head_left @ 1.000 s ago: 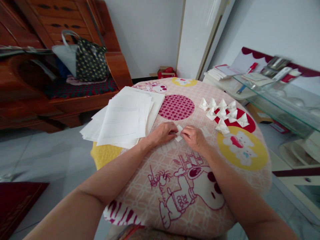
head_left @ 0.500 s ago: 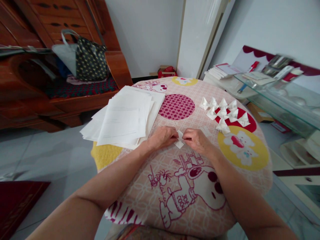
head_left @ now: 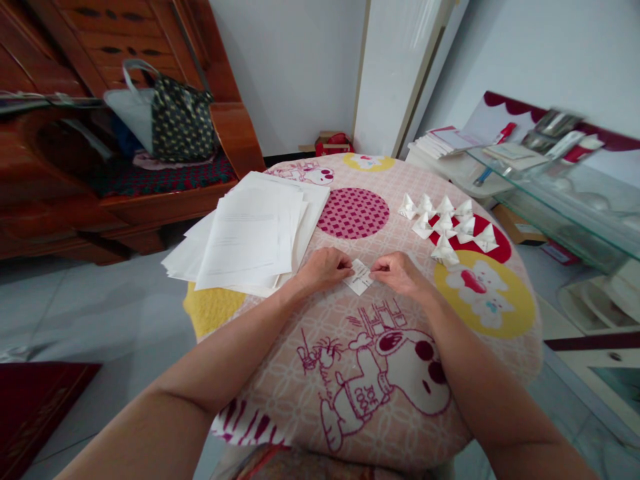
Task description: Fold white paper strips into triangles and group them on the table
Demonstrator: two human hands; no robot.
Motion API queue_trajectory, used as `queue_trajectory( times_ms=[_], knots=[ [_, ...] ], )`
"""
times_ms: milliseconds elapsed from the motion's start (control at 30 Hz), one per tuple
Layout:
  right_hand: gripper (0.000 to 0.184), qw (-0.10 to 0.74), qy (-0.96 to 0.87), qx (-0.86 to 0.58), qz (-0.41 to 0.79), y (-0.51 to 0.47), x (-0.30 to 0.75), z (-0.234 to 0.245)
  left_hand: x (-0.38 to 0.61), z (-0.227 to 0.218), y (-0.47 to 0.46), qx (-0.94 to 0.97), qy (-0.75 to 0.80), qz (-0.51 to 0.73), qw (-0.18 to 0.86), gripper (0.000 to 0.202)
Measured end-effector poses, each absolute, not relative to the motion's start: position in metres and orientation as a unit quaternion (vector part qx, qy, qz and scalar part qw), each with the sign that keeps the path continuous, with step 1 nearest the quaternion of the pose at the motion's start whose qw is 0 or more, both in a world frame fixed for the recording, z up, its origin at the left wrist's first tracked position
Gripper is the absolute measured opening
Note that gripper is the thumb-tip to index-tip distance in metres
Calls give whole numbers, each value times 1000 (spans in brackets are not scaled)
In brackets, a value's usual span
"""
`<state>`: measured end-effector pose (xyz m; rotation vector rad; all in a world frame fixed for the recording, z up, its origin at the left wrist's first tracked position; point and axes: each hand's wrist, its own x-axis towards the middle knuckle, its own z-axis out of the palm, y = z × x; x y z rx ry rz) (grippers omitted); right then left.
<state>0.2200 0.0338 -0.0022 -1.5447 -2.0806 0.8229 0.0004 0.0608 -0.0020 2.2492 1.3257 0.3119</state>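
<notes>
A small folded paper square (head_left: 359, 280) with print on it lies cornerwise on the patterned tablecloth (head_left: 280, 360). Its left corner is pinched in the fingertips of my left hand (head_left: 327, 268). At the right corner, my right hand (head_left: 397, 272) has thumb and fingers closed on the paper's edge. Further right stand several folded white paper pieces (head_left: 445, 227) with pointed tops, grouped in rows. To the left, a loose stack of white paper sheets (head_left: 245, 233) overhangs the table's edge; faint print shows on the top sheet.
A glass-topped shelf (head_left: 565, 200) with odds and ends is at the right, close to the table. Behind the left side is a wooden bench (head_left: 240, 140) carrying a dark patterned bag (head_left: 183, 120). A red box (head_left: 334, 144) sits beyond the far edge.
The paper square now shows a wider, flatter printed face between my hands. My hands are slightly further apart, the right one having moved a little to the right.
</notes>
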Motion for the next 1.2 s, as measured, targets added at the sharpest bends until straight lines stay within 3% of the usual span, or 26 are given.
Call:
queue_trajectory(
  times_ms=[567, 667, 867, 1200],
  knots=[
    [24, 166, -686, -650, 283, 40, 208, -2, 9, -3, 58, 800, 568, 81, 174, 23],
    [25, 154, -678, -659, 287, 41, 207, -1, 8, -1, 63, 799, 563, 90, 190, 20],
    [26, 143, -682, -662, 276, 40, 206, 2, 0, 5, 82, 788, 521, 69, 320, 22],
    [27, 102, -679, -671, 278, 39, 203, 9, 2, 4, 80, 814, 522, 52, 249, 16]
  ],
)
